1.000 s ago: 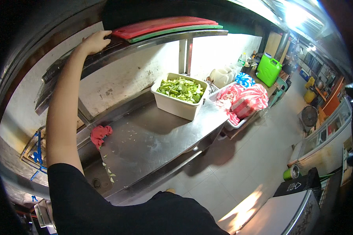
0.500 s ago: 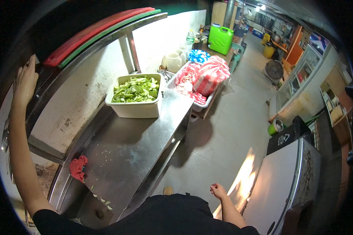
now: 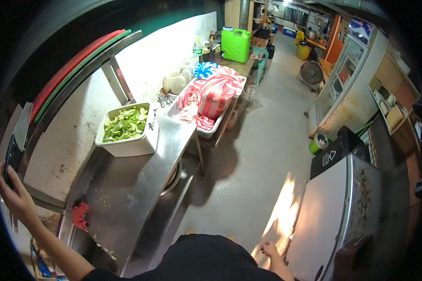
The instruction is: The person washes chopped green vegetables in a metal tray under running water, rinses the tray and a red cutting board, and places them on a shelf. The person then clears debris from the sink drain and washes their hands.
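Note:
At the far left, my left hand (image 3: 18, 199) is closed round the black handle of a knife (image 3: 21, 129). The broad pale blade points up, beside the red and green cutting boards (image 3: 72, 70) on the rack. My right hand (image 3: 269, 249) hangs low at my right side over the floor, its fingers curled and nothing visible in them. A white square tub (image 3: 131, 148) of sliced green vegetables (image 3: 125, 124) stands on the steel counter (image 3: 126, 187). Nearer me, a crumpled red cloth (image 3: 80, 216) lies by the counter's left edge, with pale scraps close by.
Beyond the tub, a white tray (image 3: 213, 129) holds red-striped and blue plastic bags. A green jerrycan (image 3: 236, 45) stands on the far table. Along the right are a white chest-like appliance (image 3: 316, 208), a black bin bag (image 3: 351, 145), a glass-door fridge (image 3: 344, 79) and a floor fan (image 3: 311, 72).
My left hand has come down and back from beside the cutting boards, and the knife in it now shows clearly. The counter and tub have shifted left in view. My right hand sits slightly lower.

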`<state>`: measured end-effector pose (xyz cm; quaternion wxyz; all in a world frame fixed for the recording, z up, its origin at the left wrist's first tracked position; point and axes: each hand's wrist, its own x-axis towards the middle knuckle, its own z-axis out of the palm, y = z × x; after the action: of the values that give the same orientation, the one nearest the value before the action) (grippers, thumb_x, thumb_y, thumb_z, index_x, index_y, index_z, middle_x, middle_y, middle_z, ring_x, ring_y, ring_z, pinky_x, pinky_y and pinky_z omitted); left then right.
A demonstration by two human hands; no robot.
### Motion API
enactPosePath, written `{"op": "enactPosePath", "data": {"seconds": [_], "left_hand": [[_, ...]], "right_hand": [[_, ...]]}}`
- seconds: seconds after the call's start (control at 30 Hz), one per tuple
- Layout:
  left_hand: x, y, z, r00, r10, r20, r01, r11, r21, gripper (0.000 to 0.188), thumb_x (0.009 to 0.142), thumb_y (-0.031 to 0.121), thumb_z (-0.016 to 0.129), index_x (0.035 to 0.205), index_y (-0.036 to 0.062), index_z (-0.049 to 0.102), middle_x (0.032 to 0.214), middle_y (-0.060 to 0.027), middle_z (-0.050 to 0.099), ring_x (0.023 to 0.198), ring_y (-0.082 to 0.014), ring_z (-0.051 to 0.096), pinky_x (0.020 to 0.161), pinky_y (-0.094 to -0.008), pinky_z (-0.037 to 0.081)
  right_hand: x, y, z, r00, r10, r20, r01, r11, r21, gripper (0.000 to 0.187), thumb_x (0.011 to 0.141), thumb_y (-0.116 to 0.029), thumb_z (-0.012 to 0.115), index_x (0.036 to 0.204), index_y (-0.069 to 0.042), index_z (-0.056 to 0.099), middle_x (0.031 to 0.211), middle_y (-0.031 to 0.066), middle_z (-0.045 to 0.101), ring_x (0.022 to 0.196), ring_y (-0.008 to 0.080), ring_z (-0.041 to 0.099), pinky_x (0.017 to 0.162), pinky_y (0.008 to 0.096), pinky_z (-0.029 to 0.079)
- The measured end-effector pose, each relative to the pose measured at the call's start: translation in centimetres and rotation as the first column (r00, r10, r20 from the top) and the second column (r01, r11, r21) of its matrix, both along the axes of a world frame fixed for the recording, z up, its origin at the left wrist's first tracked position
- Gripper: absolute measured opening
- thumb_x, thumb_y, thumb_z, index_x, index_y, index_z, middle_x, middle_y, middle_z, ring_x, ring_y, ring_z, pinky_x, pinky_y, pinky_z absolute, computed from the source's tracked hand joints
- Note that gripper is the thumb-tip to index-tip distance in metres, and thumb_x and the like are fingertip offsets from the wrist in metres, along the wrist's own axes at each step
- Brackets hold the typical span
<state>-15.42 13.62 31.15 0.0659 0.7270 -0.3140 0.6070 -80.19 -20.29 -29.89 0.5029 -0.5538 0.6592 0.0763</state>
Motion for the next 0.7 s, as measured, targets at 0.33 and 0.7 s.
{"op": "enactPosePath", "data": {"seconds": [0.33,0.7], "left_hand": [[-7.0,-26.7,-13.3,0.888,-0.38,-0.26,0.367,0.925,-0.098,0.022,0.097,0.003,0.054,0.118,-0.0016,0.054,0.111,-0.015,0.059,0.1,-0.0274,0.058,0.088,-0.0392,0.047],[-4.9,-64.3,-27.0,0.337,-0.644,-0.687,0.854,0.516,-0.065,0.034,0.071,-0.003,0.071,0.103,0.0059,0.064,0.081,-0.008,0.06,0.075,-0.0283,0.057,0.072,-0.0384,0.048]], "right_hand": [[-8.8,-8.7,-3.2,0.972,0.164,-0.169,-0.155,0.986,0.065,0.043,0.073,-0.015,0.08,0.111,-0.003,0.065,0.089,0.0121,0.07,0.079,0.0204,0.066,0.07,0.0328,0.052],[1.2,-29.8,5.1,0.991,-0.078,-0.107,0.088,0.992,0.089,0.048,0.072,-0.006,0.078,0.117,0.0,0.06,0.093,0.0131,0.071,0.079,0.0188,0.067,0.067,0.0322,0.055]]}}
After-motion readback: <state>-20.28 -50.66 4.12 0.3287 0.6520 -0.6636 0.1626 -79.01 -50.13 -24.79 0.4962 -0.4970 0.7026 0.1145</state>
